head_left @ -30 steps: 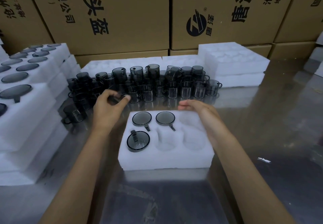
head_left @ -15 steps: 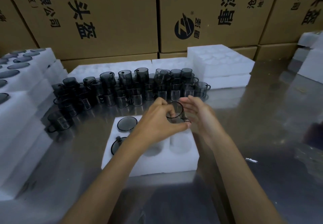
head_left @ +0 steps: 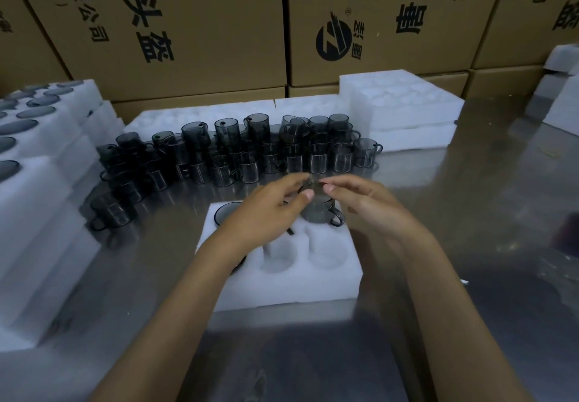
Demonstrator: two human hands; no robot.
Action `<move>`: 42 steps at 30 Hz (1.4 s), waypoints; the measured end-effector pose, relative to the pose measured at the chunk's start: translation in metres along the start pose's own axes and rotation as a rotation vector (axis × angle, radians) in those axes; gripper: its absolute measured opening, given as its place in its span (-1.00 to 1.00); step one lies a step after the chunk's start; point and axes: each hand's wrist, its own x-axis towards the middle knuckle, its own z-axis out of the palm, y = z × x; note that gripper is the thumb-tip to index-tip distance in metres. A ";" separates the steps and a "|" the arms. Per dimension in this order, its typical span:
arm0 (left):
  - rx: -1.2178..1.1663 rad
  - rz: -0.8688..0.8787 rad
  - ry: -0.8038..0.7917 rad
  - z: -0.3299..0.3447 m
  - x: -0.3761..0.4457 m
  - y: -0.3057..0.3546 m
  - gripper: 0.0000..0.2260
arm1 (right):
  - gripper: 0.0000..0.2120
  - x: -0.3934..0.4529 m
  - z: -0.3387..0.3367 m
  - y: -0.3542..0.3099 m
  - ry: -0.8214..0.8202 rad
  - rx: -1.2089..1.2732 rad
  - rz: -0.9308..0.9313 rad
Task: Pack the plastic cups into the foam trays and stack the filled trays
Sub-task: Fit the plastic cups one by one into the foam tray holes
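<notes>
Both hands (head_left: 272, 210) gripping upright cup (head_left: 319, 210), handle rightward

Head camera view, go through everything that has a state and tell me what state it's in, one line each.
Cup in hand: upright, partly lowered into a back-row tray pocket, handle pointing right.
Foam tray: flat on the table, two front pockets visibly empty.
Left hand: grips the cup's rim.
Right hand: fingertips at the cup's rim.
Loose cups: crowded behind the tray, some stacked.
Spare trays: stacked, empty.

the cardboard boxes (head_left: 200, 25) bear black chinese print, "头盔" readable (rotated), plus a round z-like logo (head_left: 333, 40).
</notes>
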 end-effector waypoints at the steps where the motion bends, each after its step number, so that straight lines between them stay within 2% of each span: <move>1: 0.013 -0.002 -0.006 0.001 0.000 0.000 -0.60 | -0.80 0.000 -0.001 0.001 -0.015 0.007 0.016; 8: 0.100 -0.017 -0.055 0.012 0.006 -0.007 -0.62 | -0.82 0.006 -0.003 0.016 -0.098 0.016 0.131; 15: 0.473 0.027 -0.051 0.023 0.010 -0.015 -0.60 | -0.69 0.012 -0.005 0.025 -0.136 -0.067 0.126; 19: 0.466 0.009 -0.063 0.019 0.011 -0.016 -0.61 | -0.70 0.009 -0.002 0.025 -0.145 0.061 0.149; 21: 0.300 0.015 -0.062 0.011 0.010 -0.017 -0.64 | -0.69 0.007 -0.001 0.026 -0.148 0.127 0.151; 23: 0.023 0.000 0.003 -0.008 0.008 -0.019 -0.69 | -0.67 0.006 -0.001 0.029 -0.146 0.203 0.156; 25: -0.080 -0.071 0.232 -0.038 0.004 -0.032 -0.73 | -0.64 0.006 -0.001 0.031 -0.151 0.251 0.164; 27: 0.058 -0.219 0.558 -0.072 -0.003 -0.062 -0.71 | -0.56 0.008 -0.002 0.032 -0.144 0.304 0.178; 29: 0.299 -0.431 0.730 -0.098 -0.017 -0.099 -0.63 | -0.50 0.011 -0.003 0.033 -0.110 0.378 0.180; 31: 0.378 -0.636 0.745 -0.106 -0.030 -0.126 -0.60 | -0.52 0.014 -0.003 0.034 -0.089 0.400 0.186; 33: 0.376 -0.716 0.703 -0.103 -0.036 -0.138 -0.61 | -0.63 0.017 -0.002 0.036 -0.077 0.381 0.198; 35: 0.404 -0.716 0.660 -0.098 -0.038 -0.141 -0.57 | -0.70 0.018 0.000 0.038 -0.067 0.377 0.200; 38: 0.463 -0.686 0.667 -0.095 -0.036 -0.137 -0.55 | -0.71 0.017 0.000 0.038 -0.061 0.371 0.194; 42: 0.495 -0.590 0.704 -0.098 -0.033 -0.131 -0.69 | -0.71 0.016 0.002 0.038 -0.047 0.366 0.200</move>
